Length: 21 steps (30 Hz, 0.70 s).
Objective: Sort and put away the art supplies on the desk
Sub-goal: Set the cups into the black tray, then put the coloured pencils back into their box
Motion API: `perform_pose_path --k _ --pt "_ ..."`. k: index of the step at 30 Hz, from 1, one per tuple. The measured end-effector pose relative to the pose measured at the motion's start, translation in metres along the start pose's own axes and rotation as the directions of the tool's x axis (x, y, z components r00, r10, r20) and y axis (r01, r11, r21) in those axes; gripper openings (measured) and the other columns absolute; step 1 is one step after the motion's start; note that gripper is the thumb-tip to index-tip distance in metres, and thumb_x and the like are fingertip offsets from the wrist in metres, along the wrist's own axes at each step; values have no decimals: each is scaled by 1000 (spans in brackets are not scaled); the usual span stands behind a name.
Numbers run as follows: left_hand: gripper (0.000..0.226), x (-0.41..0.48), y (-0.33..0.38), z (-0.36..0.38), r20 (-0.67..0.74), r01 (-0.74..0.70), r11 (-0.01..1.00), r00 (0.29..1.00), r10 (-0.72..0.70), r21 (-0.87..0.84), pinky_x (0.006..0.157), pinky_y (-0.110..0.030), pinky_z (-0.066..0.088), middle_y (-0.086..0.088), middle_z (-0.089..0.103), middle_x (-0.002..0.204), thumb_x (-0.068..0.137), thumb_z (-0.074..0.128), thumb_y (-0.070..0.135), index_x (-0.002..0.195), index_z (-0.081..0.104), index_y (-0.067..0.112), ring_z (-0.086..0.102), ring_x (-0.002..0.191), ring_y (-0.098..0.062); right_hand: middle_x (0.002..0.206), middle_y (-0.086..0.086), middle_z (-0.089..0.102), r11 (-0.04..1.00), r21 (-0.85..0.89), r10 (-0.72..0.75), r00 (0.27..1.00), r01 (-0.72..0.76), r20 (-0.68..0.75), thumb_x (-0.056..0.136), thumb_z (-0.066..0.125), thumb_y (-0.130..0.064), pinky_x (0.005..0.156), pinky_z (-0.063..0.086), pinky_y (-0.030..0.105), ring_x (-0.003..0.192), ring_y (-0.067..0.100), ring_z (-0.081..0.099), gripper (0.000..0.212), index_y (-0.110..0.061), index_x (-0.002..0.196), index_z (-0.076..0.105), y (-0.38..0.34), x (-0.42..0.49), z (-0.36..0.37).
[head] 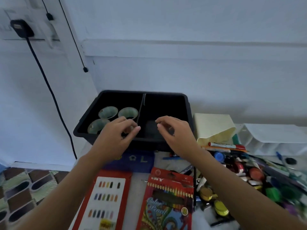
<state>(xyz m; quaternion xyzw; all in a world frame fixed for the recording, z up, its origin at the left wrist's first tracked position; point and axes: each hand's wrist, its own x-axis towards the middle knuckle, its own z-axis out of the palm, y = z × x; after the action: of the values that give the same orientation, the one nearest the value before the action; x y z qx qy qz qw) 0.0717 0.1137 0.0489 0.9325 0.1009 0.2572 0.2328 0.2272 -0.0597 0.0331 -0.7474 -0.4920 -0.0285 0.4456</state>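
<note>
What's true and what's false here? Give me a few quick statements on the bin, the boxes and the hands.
The black bin has a divider splitting it in two. True.
The round green dishes lie in the right compartment. False: they lie in the left one.
The colour pencil box is in the bin. False: it lies on the desk in front of it.
The left hand and the right hand hover over the bin's near side. True.
The red paint set lies left of the colour pencil box. True.
</note>
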Motion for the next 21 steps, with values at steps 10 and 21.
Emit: perform_pose_path --k 10,21 --pt "50 -64 59 63 293 150 986 942 -164 70 86 -32 50 16 51 108 92 39 67 118 64 32 52 101 -5 100 -12 65 981 -179 110 968 -70 224 99 56 -32 86 43 30 95 6 54 19 -24 113 67 28 -116 -56" --pt "83 -104 61 92 330 386 885 826 -457 260 82 -25 45 11 50 124 72 54 83 143 35 46 55 108 -12 127 -11 63 929 -360 87 903 78 420 100 46 -42 110 34 38 124 11 50 36 -27 130 62 58 -170 -75"
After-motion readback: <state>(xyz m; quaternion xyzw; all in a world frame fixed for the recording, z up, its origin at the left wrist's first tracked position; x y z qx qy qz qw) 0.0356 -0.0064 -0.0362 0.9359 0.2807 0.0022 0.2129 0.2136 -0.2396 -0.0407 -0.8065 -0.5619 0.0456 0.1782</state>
